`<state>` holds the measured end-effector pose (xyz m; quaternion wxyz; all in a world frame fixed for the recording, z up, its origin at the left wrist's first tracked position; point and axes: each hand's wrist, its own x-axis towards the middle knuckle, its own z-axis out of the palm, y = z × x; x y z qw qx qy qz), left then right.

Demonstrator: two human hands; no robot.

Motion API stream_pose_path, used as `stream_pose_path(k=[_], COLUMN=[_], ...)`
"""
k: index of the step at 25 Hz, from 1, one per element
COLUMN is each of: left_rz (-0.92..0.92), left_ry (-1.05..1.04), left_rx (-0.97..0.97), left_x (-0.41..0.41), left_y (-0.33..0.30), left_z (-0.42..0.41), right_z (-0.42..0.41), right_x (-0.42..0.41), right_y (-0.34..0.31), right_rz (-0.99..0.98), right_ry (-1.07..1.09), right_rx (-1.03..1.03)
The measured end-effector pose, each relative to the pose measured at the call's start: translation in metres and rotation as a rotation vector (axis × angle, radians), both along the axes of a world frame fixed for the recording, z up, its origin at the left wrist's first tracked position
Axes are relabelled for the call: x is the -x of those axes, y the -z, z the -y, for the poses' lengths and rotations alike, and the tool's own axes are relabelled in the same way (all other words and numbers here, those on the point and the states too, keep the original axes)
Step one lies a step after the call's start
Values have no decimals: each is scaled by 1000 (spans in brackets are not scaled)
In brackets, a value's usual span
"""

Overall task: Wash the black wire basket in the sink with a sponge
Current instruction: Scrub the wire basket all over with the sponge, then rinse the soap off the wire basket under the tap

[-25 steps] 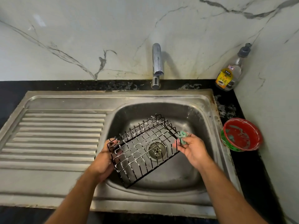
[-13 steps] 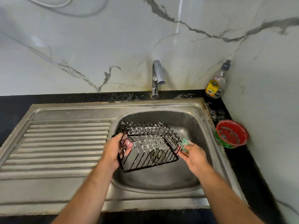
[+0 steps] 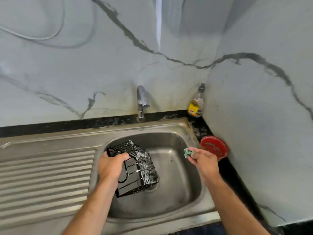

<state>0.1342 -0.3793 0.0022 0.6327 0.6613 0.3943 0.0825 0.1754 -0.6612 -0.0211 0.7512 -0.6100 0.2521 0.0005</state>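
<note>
The black wire basket (image 3: 142, 167) is tilted on its side over the steel sink (image 3: 177, 192), with white suds on its wires. My left hand (image 3: 111, 167) grips the basket's left end, thumb hooked over a wire. My right hand (image 3: 204, 162) is lifted near the sink's right rim, apart from the basket, and pinches a small green sponge (image 3: 187, 152) between its fingertips. The basket's lower corner hangs above the drain, which it partly hides.
A chrome tap (image 3: 141, 102) stands behind the sink, not running. A soap bottle (image 3: 195, 106) sits in the back right corner. A red bowl (image 3: 214, 147) rests on the black counter right of the sink. The ribbed drainboard (image 3: 45, 175) lies to the left.
My left hand has turned the basket onto its side and further left. My right hand with the sponge has pulled away from the basket, up and to the right. The view has tilted upward.
</note>
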Motion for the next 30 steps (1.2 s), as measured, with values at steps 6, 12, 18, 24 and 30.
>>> stream_pose_path(k=[6,12,18,24,30], left_rz=[-54,-73,-97,-214,-315], left_ry=[219,370,458,569,788], left_rx=[-132,-164,-208,-384,-752], left_x=[-26,-43,-45,-44,-66], left_y=[-7,-17,-12,-19,-25], left_z=[33,67,80,65,42], right_z=[59,80,83,40,-37], right_x=[-40,-57,-60,-37,-34], right_y=[-30,-18,1,-16,-18], right_rz=[-4,-25,-184,174,391], right_ry=[118,37,-166,-111,-376], right_rx=[460,920,1016,1141,890])
